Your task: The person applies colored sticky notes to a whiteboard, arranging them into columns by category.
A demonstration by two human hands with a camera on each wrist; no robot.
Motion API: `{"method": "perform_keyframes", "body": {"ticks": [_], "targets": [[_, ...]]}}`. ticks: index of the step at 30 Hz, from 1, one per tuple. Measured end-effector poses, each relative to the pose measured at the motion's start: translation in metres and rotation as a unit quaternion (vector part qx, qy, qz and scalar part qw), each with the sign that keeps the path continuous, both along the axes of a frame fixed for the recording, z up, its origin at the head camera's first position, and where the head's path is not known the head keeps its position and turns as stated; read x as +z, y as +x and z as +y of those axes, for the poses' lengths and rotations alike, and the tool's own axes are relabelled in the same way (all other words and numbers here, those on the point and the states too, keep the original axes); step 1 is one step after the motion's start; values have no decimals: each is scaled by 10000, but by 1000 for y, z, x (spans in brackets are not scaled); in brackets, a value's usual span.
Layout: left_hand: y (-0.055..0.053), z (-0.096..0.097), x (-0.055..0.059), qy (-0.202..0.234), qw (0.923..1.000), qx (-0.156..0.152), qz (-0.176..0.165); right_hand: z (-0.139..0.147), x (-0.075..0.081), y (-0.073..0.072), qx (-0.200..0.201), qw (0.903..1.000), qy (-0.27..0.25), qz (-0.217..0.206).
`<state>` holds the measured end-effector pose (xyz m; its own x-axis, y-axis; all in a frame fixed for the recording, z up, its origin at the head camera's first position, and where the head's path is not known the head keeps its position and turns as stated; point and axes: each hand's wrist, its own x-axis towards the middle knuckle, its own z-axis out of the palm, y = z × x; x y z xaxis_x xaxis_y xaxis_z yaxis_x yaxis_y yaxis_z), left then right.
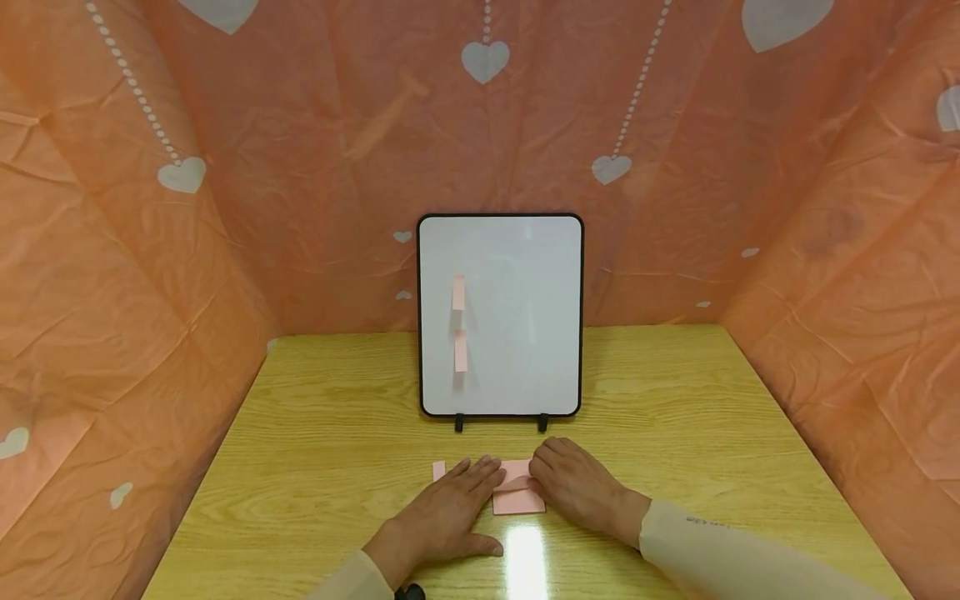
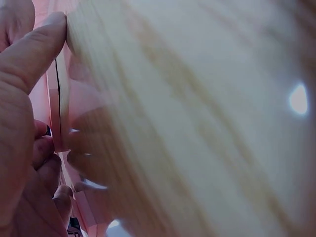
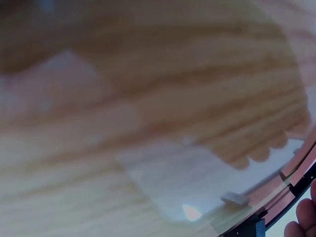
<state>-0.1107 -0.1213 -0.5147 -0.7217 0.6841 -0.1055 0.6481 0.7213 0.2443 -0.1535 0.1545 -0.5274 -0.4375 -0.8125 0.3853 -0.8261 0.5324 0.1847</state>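
Observation:
A pink sticky note pad (image 1: pixel 519 503) lies on the wooden table between both hands, its top sheet bent up across the middle. My left hand (image 1: pixel 446 512) rests with fingers extended, their tips at the pad's left edge and the thumb spread toward me. On the other side, my right hand (image 1: pixel 576 485) has curled fingers and pinches the sheet's right side; the fingertips are partly hidden. A narrow pink paper strip (image 1: pixel 439 471) shows just beyond the left hand, which covers part of it. In the left wrist view, the left thumb (image 2: pixel 37 47) is close to the camera.
Behind the hands a black-framed whiteboard (image 1: pixel 525 317) stands on two small black feet. An upper pink strip (image 1: pixel 458 293) and a lower pink strip (image 1: pixel 461 352) stick to its left part. Orange cloth (image 1: pixel 337 167) with hearts surrounds the table (image 1: pixel 300 467). A dark object (image 1: pixel 411 592) shows at the near edge.

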Motion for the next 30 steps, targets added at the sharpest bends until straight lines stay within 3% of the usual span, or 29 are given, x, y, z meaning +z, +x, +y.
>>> {"method": "perform_keyframes", "body": {"ticks": [10,19,26,30], "targets": [[-1,-1,-4,388,9992,79,-96,0,-2,-1,45,9999,-12,99],[0,0,-4,386,9991,120,-115,0,-2,-1,-65,9999,76,91],[6,-4,-2,461,9989,107,32,0,-3,-2,-47,9999,61,93],[12,-10,4,429,9987,260,120,-1,-2,-2,-79,9999,69,50]]}}
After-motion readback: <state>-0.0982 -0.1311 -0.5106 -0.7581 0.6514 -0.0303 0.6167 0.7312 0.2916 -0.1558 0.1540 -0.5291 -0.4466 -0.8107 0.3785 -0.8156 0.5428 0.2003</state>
